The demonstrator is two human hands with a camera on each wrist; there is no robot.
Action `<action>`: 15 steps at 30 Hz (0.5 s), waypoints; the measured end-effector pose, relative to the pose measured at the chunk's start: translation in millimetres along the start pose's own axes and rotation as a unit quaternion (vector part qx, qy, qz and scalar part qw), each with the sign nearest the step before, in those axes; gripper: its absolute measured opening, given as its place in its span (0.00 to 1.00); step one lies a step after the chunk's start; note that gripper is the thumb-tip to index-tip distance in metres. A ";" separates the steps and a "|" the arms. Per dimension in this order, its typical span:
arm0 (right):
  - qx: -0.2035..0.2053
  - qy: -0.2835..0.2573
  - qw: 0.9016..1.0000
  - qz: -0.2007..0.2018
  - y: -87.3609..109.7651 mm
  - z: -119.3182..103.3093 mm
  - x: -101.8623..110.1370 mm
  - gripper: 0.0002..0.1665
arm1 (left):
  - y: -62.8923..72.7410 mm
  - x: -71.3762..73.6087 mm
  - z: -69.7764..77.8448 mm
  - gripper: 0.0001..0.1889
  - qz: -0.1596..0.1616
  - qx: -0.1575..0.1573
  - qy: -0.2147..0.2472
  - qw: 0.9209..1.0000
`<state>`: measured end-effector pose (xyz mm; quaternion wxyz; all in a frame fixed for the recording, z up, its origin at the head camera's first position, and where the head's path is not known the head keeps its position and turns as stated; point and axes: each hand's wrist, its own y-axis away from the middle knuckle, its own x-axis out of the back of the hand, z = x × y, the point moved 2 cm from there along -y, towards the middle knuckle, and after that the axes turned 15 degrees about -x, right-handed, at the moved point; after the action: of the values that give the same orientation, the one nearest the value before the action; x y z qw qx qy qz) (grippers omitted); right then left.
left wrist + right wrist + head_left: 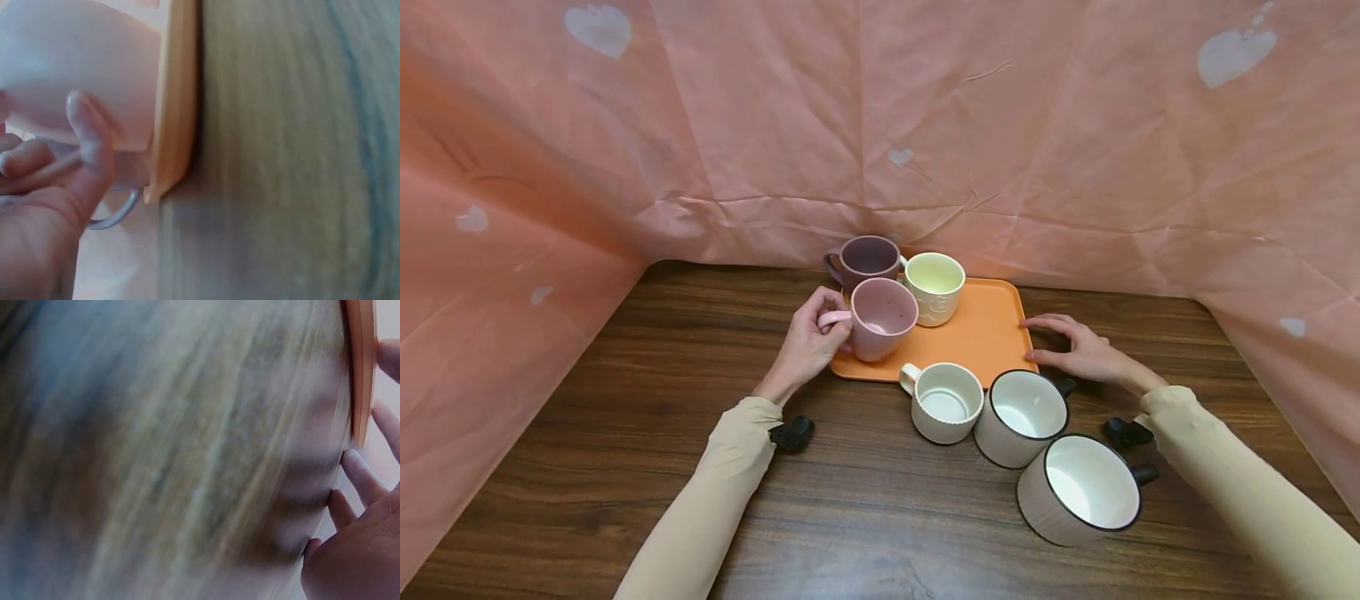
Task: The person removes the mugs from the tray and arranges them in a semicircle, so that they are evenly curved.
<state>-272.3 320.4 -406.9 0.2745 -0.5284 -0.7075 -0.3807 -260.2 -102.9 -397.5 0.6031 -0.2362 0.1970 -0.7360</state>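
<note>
My left hand (808, 343) holds a pink mug (880, 321) by its handle, at the front left of an orange tray (992, 321). In the left wrist view the mug (81, 69) is low against the tray's rim (178, 94); whether its base touches is hard to tell. Behind it stand a dark purple mug (869, 257) and a pale yellow embossed cup (935, 287). At the tray's right edge my right hand (1086, 354) has its fingers extended, thumb and fingertips touching the rim (361, 375).
In front of the tray stand a small white cup (946, 404) and two white mugs with black rims, one nearer the tray (1022, 417) and a larger one (1078, 492) closer to me. Pink cloth (865, 100) hangs behind and beside the dark wooden table (602, 400).
</note>
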 end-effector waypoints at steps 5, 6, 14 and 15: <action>-0.001 0.005 1.000 0.001 -1.2 0.8 0.5 0.34 | -1.9 -0.5 4.2 0.11 0.011 0.001 -0.010 1.000; -0.002 0.006 1.000 0.002 -1.3 0.9 0.6 0.34 | -2.3 -0.7 5.2 0.11 0.014 0.003 -0.013 1.000; -0.002 0.002 1.000 0.000 -2.5 0.2 -0.5 0.34 | 0.1 0.1 6.3 0.11 0.037 0.034 -0.002 0.999; -0.003 0.002 1.000 -0.001 -2.7 0.3 -0.4 0.35 | 0.7 0.5 6.4 0.11 0.038 0.035 0.001 0.999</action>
<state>-274.7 320.0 -408.1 0.2740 -0.5277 -0.7063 -0.3841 -256.0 -103.5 -392.6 0.6384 -0.2061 0.1808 -0.7192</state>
